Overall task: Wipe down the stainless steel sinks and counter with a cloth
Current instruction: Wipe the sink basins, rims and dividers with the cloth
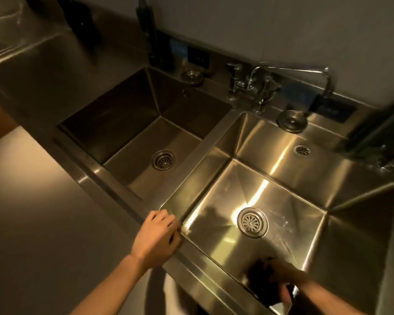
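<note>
Two stainless steel sinks sit side by side in a steel counter (43, 71). The left sink (127, 133) is dark, the right sink (282, 169) shines under the light. My left hand (156, 237) rests on the front rim at the near left corner of the right sink, fingers curled over the edge, holding nothing. My right hand (284, 275) is blurred low inside the right sink against its near wall, pressed on a dark cloth (259, 278). Each sink has a round drain: left drain (163, 160), right drain (252, 222).
A chrome faucet (259, 87) with a long spout stands behind the divider. Two round strainer plugs, one (191, 77) behind the left sink and one (291, 121) behind the right, lie on the back ledge. A dark bottle (152, 35) stands at the back. Pale floor (32, 212) lies at left.
</note>
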